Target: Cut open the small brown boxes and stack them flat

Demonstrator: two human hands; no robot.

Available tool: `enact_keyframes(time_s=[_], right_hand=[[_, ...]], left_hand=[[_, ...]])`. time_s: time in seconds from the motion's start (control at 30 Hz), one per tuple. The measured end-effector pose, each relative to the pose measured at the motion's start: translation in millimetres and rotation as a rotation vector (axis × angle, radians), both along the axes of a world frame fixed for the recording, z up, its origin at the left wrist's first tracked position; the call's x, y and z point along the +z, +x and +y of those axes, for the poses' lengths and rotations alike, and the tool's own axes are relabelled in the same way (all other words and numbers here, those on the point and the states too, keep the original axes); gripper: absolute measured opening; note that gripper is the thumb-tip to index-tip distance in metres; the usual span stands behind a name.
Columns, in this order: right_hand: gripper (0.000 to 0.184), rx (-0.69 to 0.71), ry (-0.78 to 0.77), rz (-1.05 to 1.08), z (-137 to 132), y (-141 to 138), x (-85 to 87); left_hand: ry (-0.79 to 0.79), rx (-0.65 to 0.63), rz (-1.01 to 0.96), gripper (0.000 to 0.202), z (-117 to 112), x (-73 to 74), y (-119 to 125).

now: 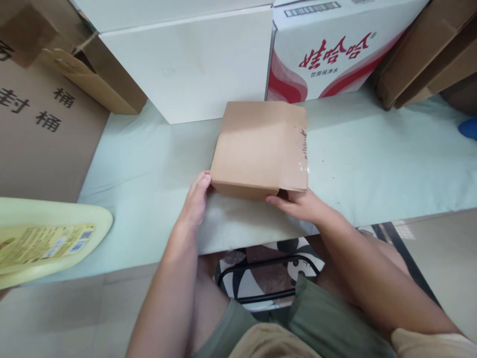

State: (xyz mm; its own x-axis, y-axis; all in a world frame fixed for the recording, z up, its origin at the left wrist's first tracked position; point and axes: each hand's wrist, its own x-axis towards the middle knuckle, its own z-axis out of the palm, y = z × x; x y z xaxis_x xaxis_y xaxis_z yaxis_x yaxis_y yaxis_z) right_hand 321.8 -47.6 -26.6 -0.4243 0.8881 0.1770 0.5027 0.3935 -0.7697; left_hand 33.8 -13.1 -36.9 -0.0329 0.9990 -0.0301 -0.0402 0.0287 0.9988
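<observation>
A small brown cardboard box lies on the pale green table, with torn clear tape along its right edge. My left hand rests against the box's near left corner, fingers extended and together. My right hand is at the near right corner, fingers reaching under the box's front edge. Neither hand lifts the box clear of the surface.
A large white box and a white carton with red lettering stand behind. Big brown cartons sit at the left, more cardboard at the back right. A pale yellow labelled container lies near left. A blue object sits at the right edge.
</observation>
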Motion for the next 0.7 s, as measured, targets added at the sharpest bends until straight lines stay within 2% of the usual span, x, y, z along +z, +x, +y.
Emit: enact_keyframes(time_s=[0.1,0.17,0.37,0.43,0.5,0.57,0.7], right_hand=[[0.043,-0.023,-0.044,0.024,0.1,-0.8,0.8],[0.045,-0.081,-0.074,0.06,0.9,-1.9,0.4],[0.069,-0.536,-0.097,0.202,4.8,-5.9,5.2],[0.072,-0.627,-0.065,0.287,4.4,-5.8,9.3],[0.06,-0.64,-0.017,0.383,3.2,-4.0,12.1],[0.051,-0.608,-0.005,0.47,2.5,-1.1,11.7],[0.051,-0.617,-0.083,0.589,5.5,2.0,5.3]], left_hand=[[-0.017,0.062,-0.167,0.051,0.8,10.2,3.0],[0.058,0.102,-0.211,0.053,0.9,17.8,5.4],[0.165,0.163,-0.263,0.058,-2.2,28.7,12.2],[0.177,0.191,-0.28,0.055,-2.6,31.4,11.2],[0.163,0.205,-0.305,0.051,-2.7,34.0,7.1],[0.115,0.165,-0.339,0.047,-3.1,35.6,1.1],[0.041,0.02,-0.377,0.032,-5.9,34.9,-7.8]])
